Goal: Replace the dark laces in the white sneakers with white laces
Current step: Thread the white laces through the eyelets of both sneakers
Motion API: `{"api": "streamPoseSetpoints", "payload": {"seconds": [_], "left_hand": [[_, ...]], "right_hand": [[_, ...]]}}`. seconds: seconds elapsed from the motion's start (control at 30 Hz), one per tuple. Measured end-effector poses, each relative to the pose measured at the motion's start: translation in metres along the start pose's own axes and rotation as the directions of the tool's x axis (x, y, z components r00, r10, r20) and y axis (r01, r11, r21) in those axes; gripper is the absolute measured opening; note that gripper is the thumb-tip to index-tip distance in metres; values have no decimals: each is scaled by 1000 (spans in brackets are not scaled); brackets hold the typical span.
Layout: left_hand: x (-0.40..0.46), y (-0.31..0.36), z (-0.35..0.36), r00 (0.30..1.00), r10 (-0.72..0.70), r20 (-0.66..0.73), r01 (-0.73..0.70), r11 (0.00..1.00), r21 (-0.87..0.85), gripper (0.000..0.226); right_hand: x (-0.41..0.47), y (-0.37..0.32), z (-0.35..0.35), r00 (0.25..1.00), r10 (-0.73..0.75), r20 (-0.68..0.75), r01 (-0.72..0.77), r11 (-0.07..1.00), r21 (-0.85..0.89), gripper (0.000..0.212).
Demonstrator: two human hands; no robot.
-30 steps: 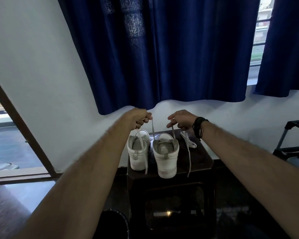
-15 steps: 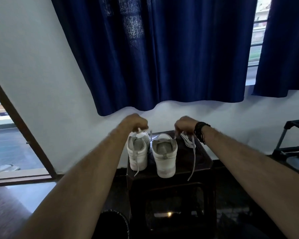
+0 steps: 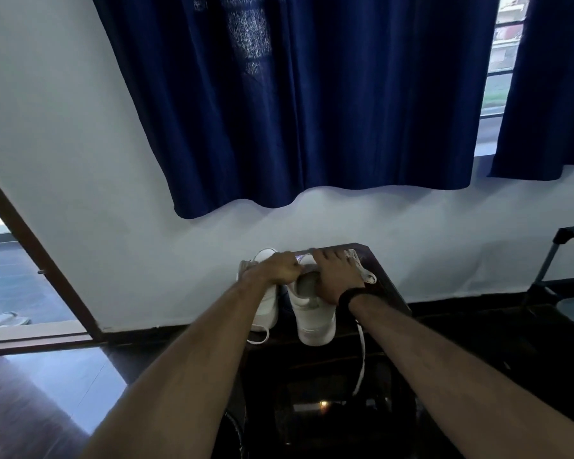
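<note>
Two white sneakers stand heel-toward-me on a small dark table (image 3: 386, 286). My left hand (image 3: 275, 270) hovers over the left sneaker (image 3: 265, 309), fingers curled tight as if pinching a lace at the tongue of the right sneaker (image 3: 315, 323); the lace inside the fist is hidden. My right hand (image 3: 333, 276), with a black wristband, lies on top of the right sneaker with fingers stretched toward its toe. A white lace (image 3: 362, 359) dangles off the table's front right. Another lace end (image 3: 260, 339) trails from the left sneaker.
The table stands against a white wall under a dark blue curtain (image 3: 312, 94). An open doorway (image 3: 20, 286) is at the left, with a sandal outside. A black metal rack (image 3: 557, 260) stands at the right. The rim of a dark bin (image 3: 236, 432) sits below the table's front.
Both hands have dropped from holding the lace ends up in the air down onto the sneakers. The right hand has flattened over the right shoe, and the laces hang slack.
</note>
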State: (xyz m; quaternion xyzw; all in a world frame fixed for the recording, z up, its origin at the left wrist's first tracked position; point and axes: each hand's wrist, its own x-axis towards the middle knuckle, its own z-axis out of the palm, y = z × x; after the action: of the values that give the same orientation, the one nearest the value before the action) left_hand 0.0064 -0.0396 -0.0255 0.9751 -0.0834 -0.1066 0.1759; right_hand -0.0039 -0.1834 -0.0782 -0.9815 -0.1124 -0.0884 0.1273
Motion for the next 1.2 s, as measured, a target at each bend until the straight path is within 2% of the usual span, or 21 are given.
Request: {"api": "streamPoseSetpoints", "payload": {"seconds": [0.07, 0.13, 0.27, 0.33, 0.4, 0.57, 0.67, 0.83, 0.93, 1.07, 1.2], "left_hand": [[6, -4, -8, 996, -80, 29, 81, 996, -24, 35], [5, -7, -17, 990, -103, 92, 110, 991, -78, 23], [-8, -18, -22, 981, -130, 142, 170, 933, -318, 10], [-7, -25, -16, 989, -121, 85, 144, 922, -358, 22], [-9, -28, -9, 997, -76, 15, 76, 929, -362, 20], [-10, -38, 3, 990, -105, -90, 46, 863, -502, 19], [-7, -39, 10, 973, -134, -190, 34, 890, -454, 7], [-5, -41, 15, 945, -197, -262, 73, 905, -418, 7], [-8, -40, 9, 950, -189, -247, 98, 936, -339, 16], [-22, -42, -17, 951, -240, -195, 202, 960, -196, 32], [-33, -53, -43, 913, -358, -195, 289, 906, -309, 37]], "right_hand": [[1, -1, 5, 998, -7, 58, 7, 1000, 5, 66], [2, -3, 9, 999, 14, 45, -14, 1000, 6, 64], [6, -2, 14, 999, 30, 28, -31, 999, 43, 60], [8, -1, 17, 999, 23, 24, -24, 998, 55, 60], [8, -1, 19, 999, 29, 14, -29, 998, 56, 57], [8, -5, 19, 999, 52, -5, -52, 997, 56, 50], [8, -6, 21, 998, 62, -17, -61, 997, 46, 45], [7, -8, 22, 996, 79, -38, -77, 995, 61, 45], [2, -9, 18, 991, 126, -45, -123, 990, 64, 45], [-10, -4, -2, 969, 247, 12, -245, 953, 178, 42], [-19, 18, -26, 949, 306, 76, -312, 946, 92, 62]]}}
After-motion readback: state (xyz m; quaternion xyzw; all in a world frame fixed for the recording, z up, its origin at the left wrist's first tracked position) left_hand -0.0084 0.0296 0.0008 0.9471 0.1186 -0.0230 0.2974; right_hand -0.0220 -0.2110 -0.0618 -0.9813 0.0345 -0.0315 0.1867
